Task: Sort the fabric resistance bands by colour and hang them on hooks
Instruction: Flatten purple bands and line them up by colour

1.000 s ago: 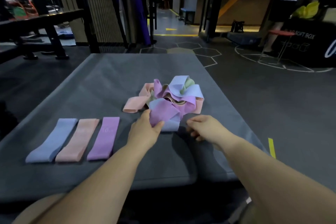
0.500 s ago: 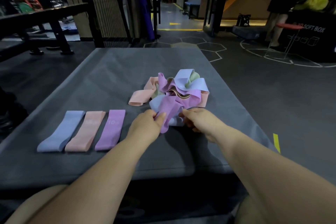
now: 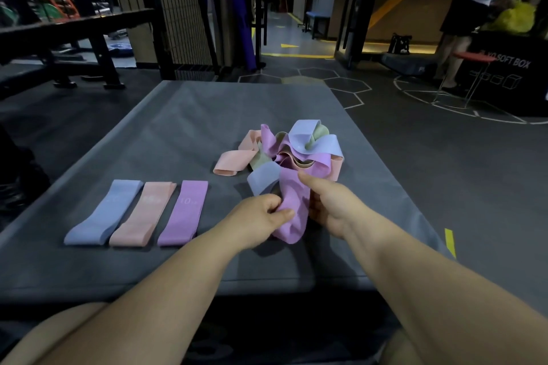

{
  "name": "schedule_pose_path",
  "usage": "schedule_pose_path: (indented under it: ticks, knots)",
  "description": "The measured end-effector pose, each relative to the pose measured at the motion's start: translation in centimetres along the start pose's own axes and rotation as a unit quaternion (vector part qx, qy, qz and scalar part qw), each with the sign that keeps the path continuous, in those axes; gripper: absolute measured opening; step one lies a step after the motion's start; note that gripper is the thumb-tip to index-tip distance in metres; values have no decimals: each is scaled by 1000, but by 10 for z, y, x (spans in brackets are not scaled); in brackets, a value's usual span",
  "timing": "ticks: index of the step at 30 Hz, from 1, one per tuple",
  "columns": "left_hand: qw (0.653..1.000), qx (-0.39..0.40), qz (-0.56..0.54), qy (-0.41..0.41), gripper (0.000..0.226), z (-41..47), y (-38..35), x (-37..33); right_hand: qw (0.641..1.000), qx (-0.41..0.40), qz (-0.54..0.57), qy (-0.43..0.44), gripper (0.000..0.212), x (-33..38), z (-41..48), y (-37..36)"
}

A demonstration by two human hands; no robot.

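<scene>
purple band (image 3: 295, 197) pinched between left grip (image 3: 255, 219), right grip (image 3: 332, 207)

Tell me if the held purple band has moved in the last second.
Yes: the purple band has been drawn toward the person, out of the tangled pile.

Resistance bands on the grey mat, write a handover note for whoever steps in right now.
Hands: left hand and right hand both pinch one purple band, its far end at the tangled pile.
Done: blue band, peach band and flat purple band lie side by side on the grey mat's left.
Left: free this band, sort the pile's blue, peach, purple and green ones, hang everything. No hooks in view.
</scene>
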State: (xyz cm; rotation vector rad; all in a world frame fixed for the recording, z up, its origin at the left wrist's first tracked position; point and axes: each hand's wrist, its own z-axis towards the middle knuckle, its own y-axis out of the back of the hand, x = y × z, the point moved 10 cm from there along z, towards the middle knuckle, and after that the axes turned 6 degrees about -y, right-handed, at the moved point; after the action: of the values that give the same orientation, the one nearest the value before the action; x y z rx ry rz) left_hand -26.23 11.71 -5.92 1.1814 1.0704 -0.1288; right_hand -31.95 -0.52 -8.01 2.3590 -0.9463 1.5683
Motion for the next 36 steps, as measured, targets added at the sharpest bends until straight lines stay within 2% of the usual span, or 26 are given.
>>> schedule_pose_path:
  ticks: [7, 12, 20, 27, 36]
  knots:
    - [997, 59, -35, -29, 39, 3, -17, -1, 994, -32, 98, -24, 31, 0, -2, 12]
    - [994, 82, -56, -52, 35, 2, -23, -8, 991, -35, 124, -31, 30, -1, -2, 18]
    - [991, 88, -95, -41, 62, -1, -27, -7, 987, -58, 146, -28, 34, 0, -9, 33]
    - [984, 106, -122, -68, 69, -5, -35, -20, 979, -72, 190, -33, 33, -1, -15, 45]
    - [981, 120, -132, -74, 27, -10, -45, -30, 975, -76, 207, -25, 27, 3, -22, 55]
